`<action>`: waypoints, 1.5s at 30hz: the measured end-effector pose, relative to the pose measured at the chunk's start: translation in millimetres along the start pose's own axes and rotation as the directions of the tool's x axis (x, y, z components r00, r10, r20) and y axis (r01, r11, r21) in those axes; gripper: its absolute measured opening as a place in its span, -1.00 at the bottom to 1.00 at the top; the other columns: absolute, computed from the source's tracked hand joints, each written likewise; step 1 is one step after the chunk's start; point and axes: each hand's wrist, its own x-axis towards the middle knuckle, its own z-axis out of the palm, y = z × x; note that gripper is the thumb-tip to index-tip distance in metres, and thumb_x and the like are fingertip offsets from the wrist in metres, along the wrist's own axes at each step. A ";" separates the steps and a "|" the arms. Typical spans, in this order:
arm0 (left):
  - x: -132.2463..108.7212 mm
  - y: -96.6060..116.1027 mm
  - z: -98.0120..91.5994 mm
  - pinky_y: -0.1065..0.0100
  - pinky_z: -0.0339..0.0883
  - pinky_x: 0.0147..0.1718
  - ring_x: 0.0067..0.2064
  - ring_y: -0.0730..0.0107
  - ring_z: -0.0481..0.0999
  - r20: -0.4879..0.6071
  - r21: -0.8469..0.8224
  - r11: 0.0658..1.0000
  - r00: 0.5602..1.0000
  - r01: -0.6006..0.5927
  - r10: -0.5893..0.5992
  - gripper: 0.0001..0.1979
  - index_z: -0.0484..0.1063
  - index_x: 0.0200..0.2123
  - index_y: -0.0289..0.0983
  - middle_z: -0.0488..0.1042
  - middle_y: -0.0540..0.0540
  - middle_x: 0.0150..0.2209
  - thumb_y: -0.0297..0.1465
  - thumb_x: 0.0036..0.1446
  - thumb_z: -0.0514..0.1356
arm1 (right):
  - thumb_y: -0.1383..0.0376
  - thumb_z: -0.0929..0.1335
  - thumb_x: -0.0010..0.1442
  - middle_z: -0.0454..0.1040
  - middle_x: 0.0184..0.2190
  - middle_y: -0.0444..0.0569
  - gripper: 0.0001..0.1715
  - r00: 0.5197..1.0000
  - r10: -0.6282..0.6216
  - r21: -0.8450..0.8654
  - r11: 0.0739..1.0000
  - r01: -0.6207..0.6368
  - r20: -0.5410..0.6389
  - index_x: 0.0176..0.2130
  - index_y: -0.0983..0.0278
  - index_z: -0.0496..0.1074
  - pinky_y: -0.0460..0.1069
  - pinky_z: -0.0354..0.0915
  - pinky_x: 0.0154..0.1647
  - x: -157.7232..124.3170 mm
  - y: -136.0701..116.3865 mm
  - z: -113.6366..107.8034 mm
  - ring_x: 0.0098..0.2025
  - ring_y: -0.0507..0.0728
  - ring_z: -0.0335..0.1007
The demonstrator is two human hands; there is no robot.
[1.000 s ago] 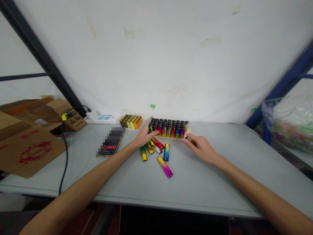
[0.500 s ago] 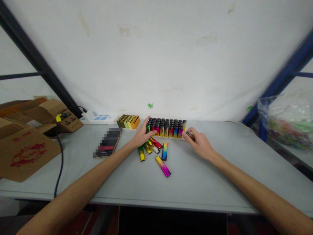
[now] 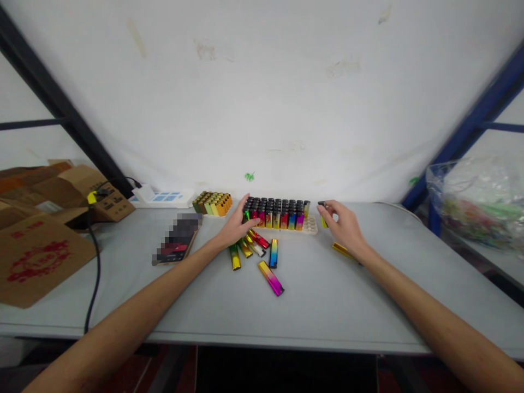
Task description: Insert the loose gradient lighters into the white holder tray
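Note:
Rows of upright lighters (image 3: 277,219), shiny and many-coloured with black tops, stand in a pale tray (image 3: 311,225) whose right end shows bare holes. My left hand (image 3: 236,225) clasps the left end of this tray of lighters, thumb along the front and fingers behind. To the right of the tray, my right hand (image 3: 343,225) is closed on a yellow lighter (image 3: 324,222), held upright with its black top up. Below that wrist lies a gold lighter (image 3: 343,250), partly covered. Several loose lighters, including a yellow-pink one (image 3: 271,278) and a blue-yellow one (image 3: 274,254), lie in front.
A block of yellow and green lighters (image 3: 212,204) stands at the back left, near a white power strip (image 3: 172,198). A phone (image 3: 179,240) lies in front of it. Cardboard boxes (image 3: 45,240) and a black cable (image 3: 97,273) are left; a plastic bag (image 3: 478,202) is right.
My right hand has moved right, away from the tray's end, uncovering bare holes there. A lighter now shows upright in its fingers, and another under the wrist. My left hand stays on the tray.

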 end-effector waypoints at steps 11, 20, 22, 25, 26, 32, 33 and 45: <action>0.4 0.6 0.3 0.02 -0.03 0.42 0.41 -0.02 0.17 0.009 -0.014 1.000 1.000 -0.005 0.005 -0.04 -0.20 0.49 -0.27 0.26 -0.25 0.36 -0.14 0.19 0.23 | 0.11 0.20 0.46 0.60 -0.18 0.12 -0.64 0.975 -0.092 -0.060 0.992 0.107 0.204 -0.07 0.28 0.44 0.08 0.35 -0.11 5.6 14.2 17.0 -0.18 0.24 0.52; -0.1 -0.4 0.0 0.02 0.00 0.41 0.39 -0.04 0.21 0.012 0.006 1.000 1.000 0.008 -0.008 -0.03 -0.20 0.49 -0.27 0.19 -0.24 0.39 -0.15 0.18 0.24 | 0.14 0.20 0.45 0.55 -0.23 0.09 -0.69 0.956 -0.130 -0.054 0.987 0.149 0.262 -0.13 0.25 0.42 0.07 0.33 -0.13 15.8 18.5 22.9 -0.22 0.21 0.45; 0.1 -1.1 0.0 0.02 0.02 0.40 0.38 -0.04 0.24 0.011 0.007 1.000 1.000 0.006 -0.006 -0.03 -0.21 0.49 -0.26 0.21 -0.25 0.38 -0.15 0.18 0.24 | 0.12 0.21 0.45 0.55 -0.29 0.06 -0.68 0.965 -0.096 -0.079 0.990 0.119 0.245 -0.19 0.25 0.41 0.05 0.32 -0.18 16.6 20.2 27.0 -0.27 0.20 0.44; 0.3 -1.6 -0.1 0.00 0.01 0.40 0.38 -0.05 0.23 0.009 0.004 1.000 1.000 0.001 -0.001 -0.03 -0.21 0.50 -0.24 0.19 -0.25 0.39 -0.16 0.18 0.23 | 0.14 0.21 0.46 0.55 -0.31 0.05 -0.68 0.967 -0.072 -0.131 0.986 0.107 0.244 -0.23 0.25 0.39 0.03 0.30 -0.21 16.4 17.4 32.7 -0.29 0.19 0.44; 0.3 -1.7 -0.1 0.00 0.00 0.40 0.38 -0.06 0.23 0.008 0.006 1.000 1.000 0.001 -0.001 -0.03 -0.21 0.50 -0.24 0.18 -0.26 0.40 -0.16 0.18 0.23 | 0.16 0.21 0.46 0.55 -0.29 0.07 -0.70 0.966 -0.062 -0.167 0.980 0.106 0.252 -0.22 0.26 0.39 0.02 0.30 -0.22 16.0 14.7 33.9 -0.28 0.19 0.45; 1.4 -3.3 0.4 0.02 0.01 0.40 0.39 -0.05 0.20 0.003 0.015 1.000 1.000 -0.002 0.002 -0.03 -0.18 0.49 -0.28 0.17 -0.26 0.41 -0.15 0.17 0.23 | 0.19 0.20 0.48 0.55 -0.12 0.23 -0.70 0.959 0.017 -0.457 0.882 0.118 0.282 -0.03 0.32 0.38 0.06 0.28 -0.18 11.8 -5.1 33.8 -0.17 0.28 0.49; 1.5 -3.9 0.5 0.03 0.01 0.40 0.40 -0.04 0.20 0.000 0.016 1.000 1.000 -0.007 0.007 -0.03 -0.18 0.49 -0.27 0.16 -0.26 0.41 -0.14 0.17 0.24 | 0.18 0.19 0.49 0.55 -0.11 0.24 -0.70 0.957 0.027 -0.482 0.868 0.121 0.288 -0.01 0.32 0.38 0.07 0.28 -0.16 10.6 -6.8 33.6 -0.15 0.28 0.49; 0.7 -2.6 -1.0 0.01 -0.03 0.42 0.41 -0.05 0.17 0.013 0.019 1.000 1.000 -0.010 0.009 -0.04 -0.15 0.48 -0.30 0.12 -0.26 0.43 -0.14 0.17 0.24 | 0.15 0.19 0.48 0.53 -0.17 0.17 -0.63 0.909 -0.019 -0.406 0.891 0.205 0.417 -0.10 0.28 0.48 0.08 0.29 -0.12 16.3 6.9 1.9 -0.16 0.25 0.48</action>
